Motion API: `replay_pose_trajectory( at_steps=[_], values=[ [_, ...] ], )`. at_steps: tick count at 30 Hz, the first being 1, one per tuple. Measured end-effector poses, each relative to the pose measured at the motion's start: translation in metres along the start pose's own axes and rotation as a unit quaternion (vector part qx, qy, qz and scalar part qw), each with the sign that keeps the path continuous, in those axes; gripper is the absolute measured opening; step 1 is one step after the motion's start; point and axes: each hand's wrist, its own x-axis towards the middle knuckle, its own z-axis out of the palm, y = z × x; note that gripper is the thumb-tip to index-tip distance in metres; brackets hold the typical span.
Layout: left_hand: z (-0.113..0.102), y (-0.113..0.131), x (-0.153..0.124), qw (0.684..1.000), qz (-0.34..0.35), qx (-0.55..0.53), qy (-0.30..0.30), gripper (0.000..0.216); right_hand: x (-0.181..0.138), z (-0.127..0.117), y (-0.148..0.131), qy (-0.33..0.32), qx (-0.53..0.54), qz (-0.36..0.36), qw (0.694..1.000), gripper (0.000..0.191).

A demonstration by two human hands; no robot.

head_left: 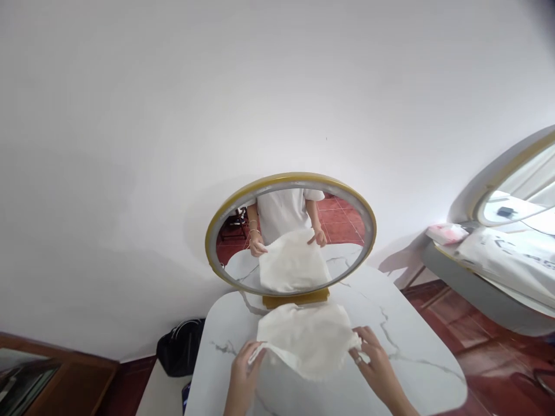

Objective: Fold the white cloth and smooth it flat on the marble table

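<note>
A white cloth is stretched between my two hands, low over the white marbled table. My left hand pinches its near left corner. At the right edge my right hand, with a ring on one finger, grips a bunched bit of the fabric. The cloth's near edge sags between the hands, and its far part reaches close to the mirror's base. Behind it stands an oval mirror with a gold rim, which reflects the cloth, both hands and a white shirt.
The mirror's gold base rests at the table's back, against the wall. A black bag sits at the left on a pale surface. To the right, a second table bears a white printed bag, a pink-and-white packet and another mirror.
</note>
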Motion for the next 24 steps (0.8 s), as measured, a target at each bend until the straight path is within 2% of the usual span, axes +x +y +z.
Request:
replay_pose_trajectory(
  at_steps=[2, 3, 6, 8, 10, 13, 18, 24],
  values=[
    [-0.007, 0.009, -0.003, 0.999, -0.008, 0.003, 0.043, 0.042, -0.004, -0.012, 0.0, 0.071, -0.006, 0.011, 0.997, 0.036],
    [-0.009, 0.014, -0.005, 0.998, -0.013, 0.011, 0.062, 0.043, -0.005, -0.018, 0.0, 0.079, 0.002, 0.022, 0.997, 0.035],
    [-0.009, 0.031, -0.007, 0.995, -0.022, 0.052, 0.084, 0.047, -0.008, -0.034, 0.002, 0.03, 0.065, 0.082, 0.994, 0.026],
    [-0.005, 0.041, -0.01, 0.995, -0.02, 0.077, 0.066, 0.046, -0.012, -0.04, 0.005, -0.003, 0.105, 0.124, 0.987, 0.026],
    [0.002, 0.046, -0.015, 0.995, -0.02, 0.09, 0.044, 0.046, -0.017, -0.042, 0.009, -0.004, 0.132, 0.15, 0.98, 0.034],
    [0.012, 0.049, -0.025, 0.995, -0.02, 0.099, 0.015, 0.046, -0.025, -0.047, 0.017, -0.019, 0.14, 0.16, 0.977, 0.038],
    [0.019, 0.046, -0.04, 0.992, -0.003, 0.123, -0.011, 0.043, -0.029, -0.062, 0.032, -0.112, 0.112, 0.172, 0.972, 0.035],
    [0.011, 0.035, -0.049, 0.988, -0.008, 0.144, -0.054, 0.044, -0.032, -0.065, 0.031, -0.093, 0.089, 0.164, 0.978, 0.038]
  ],
)
